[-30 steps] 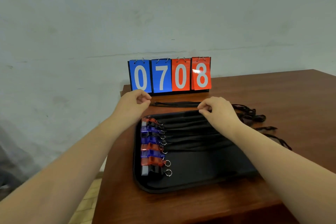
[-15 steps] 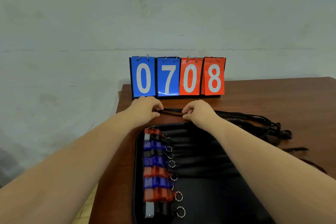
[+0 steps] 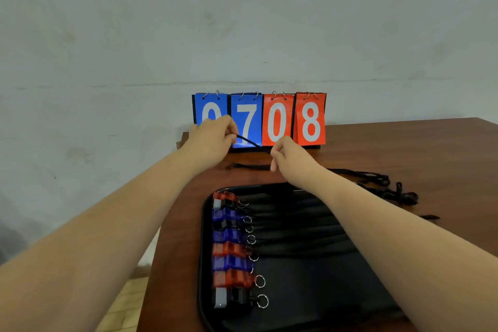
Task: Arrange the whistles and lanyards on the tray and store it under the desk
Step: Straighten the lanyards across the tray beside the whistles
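Right now both hands are up at the far edge of the desk, in front of the flip scoreboard reading 0708. Left hand sits at abt 11 o'clock from the tray, fingers curled and pinched on one end of a black lanyard. Right hand is at abt 12 o'clock from the tray, fingers also pinched tight on the same cord. The short stretch between the hands is taut and slopes down from left to right, lifted off the desk; the hands are apart w/ the cord bridging them.

More black lanyard lies flat on the desk just below the hands, and a loose bunch of lanyards trails off at abt 2 o'clock of the tray, off its edge.

Black tray sits on the desk near the front-left corner, under the forearms. Inside, along its 9 o'clock side, a column of whistles: red, blue, blue, red, blue, red, then a black one w/ a pale mouthpiece nearest the camera. Each has a metal ring pointing to 3 o'clock. Black lanyards laid in rows fill the far half of the tray, running left-right; whether they're clipped to the rings I can't tell. Near half of the tray is bare.
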The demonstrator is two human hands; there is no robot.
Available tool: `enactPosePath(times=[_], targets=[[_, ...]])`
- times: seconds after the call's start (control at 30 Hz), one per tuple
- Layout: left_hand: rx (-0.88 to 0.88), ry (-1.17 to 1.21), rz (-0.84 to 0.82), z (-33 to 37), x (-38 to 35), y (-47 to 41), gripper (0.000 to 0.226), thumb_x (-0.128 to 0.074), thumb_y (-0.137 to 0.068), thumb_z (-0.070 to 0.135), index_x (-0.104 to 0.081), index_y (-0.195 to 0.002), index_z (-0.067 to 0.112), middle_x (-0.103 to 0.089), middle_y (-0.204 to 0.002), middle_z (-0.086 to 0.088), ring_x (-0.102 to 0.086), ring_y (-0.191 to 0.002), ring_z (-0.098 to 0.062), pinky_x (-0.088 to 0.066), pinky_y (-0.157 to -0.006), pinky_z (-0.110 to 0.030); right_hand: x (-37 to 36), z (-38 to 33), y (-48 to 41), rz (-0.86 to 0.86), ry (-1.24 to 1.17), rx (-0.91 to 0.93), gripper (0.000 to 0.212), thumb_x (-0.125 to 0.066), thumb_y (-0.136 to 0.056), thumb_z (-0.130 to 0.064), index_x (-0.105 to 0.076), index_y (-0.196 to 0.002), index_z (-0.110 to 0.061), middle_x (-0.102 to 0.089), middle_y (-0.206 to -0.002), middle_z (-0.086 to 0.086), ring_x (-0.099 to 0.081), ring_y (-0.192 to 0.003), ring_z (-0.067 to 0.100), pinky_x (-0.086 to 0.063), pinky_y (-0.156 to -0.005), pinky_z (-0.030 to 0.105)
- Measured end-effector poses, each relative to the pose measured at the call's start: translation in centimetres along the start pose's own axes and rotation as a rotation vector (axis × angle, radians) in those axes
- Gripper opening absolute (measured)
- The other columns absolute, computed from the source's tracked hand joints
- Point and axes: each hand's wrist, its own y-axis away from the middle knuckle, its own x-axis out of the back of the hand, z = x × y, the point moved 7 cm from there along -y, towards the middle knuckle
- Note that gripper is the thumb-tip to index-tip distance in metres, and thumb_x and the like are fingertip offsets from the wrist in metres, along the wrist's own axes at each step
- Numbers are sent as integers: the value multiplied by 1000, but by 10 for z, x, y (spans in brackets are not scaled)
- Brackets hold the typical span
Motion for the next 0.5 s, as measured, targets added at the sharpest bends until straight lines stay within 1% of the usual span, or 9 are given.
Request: enactPosePath(times=[0.03, 0.1, 0.17, 0.23, 0.3, 0.37, 0.43, 0.5], targets=[[-9, -16, 23, 8, 11, 0, 10, -48, -101, 21, -57, -104, 24, -67, -100, 6, -58, -99, -18, -30, -94, -34, 8, -3, 2, 33, -29, 23, 12, -38, -102, -19, -47, -105, -12, -60, -95, 9, -58, -87, 25, -49, -81, 40], [-27, -48, 55, 24, 28, 2, 11, -45, -102, 19, -55, -106, 21, -67, -102, 4, -57, -99, -19, -27, -90, -32, 25, -11, 8, 75, -57, 60, 10, -41, -103, -20, -47, -106, -13, -60, -91, 7, -57, -81, 21, -49, -73, 34], [-35, -51, 78, 39, 46, 8, 11, -41, -102, 17, -51, -106, 20, -69, -101, 5, -60, -95, -20, -31, -90, -34, 46, -20, 18, 104, -92, 100, 8, -46, -102, -22, -50, -106, -17, -62, -86, 5, -57, -73, 17, -49, -64, 26], [-41, -3, 115, 53, 65, 18, 9, -42, -101, 16, -49, -104, 20, -70, -99, 4, -63, -93, -22, -39, -94, -39, 68, -28, 29, 155, -67, 162, 7, -50, -101, -26, -54, -104, -21, -63, -86, 4, -59, -74, 16, -47, -60, 19], [-62, 73, 192, 66, 86, 32, 6, -47, -98, 16, -51, -101, 20, -70, -97, 1, -62, -94, -25, -45, -93, -46, 95, -37, 45, 222, -31, 217, 9, -52, -100, -30, -57, -103, -23, -62, -88, -2, -58, -75, 7, -42, -59, 16], [-89, 176, 278, 79, 105, 52, 5, -52, -96, 15, -53, -97, 20, -66, -95, 0, -61, -93, -24, -48, -89, -46, 123, -46, 62, 284, 9, 257, 14, -52, -99, -34, -59, -105, -24, -61, -89, -8, -55, -75, 2, -41, -60, 15], [-106, 274, 357, 87, 117, 75, 6, -54, -95, 14, -53, -94, 20, -62, -94, -1, -58, -91, -22, -49, -83, -41, 150, -55, 82, 329, 53, 280, 18, -51, -99, -35, -60, -108, -22, -60, -89, -10, -54, -79, 3, -43, -65, 19], [-106, 333, 421, 92, 122, 99, 7, -56, -93, 13, -53, -92, 20, -59, -93, 1, -55, -93, -21, -46, -81, -37, 171, -60, 102, 349, 145, 293, 21, -52, -99, -35, -61, -112, -20, -60, -90, -9, -55, -83, 8, -43, -69, 21]])
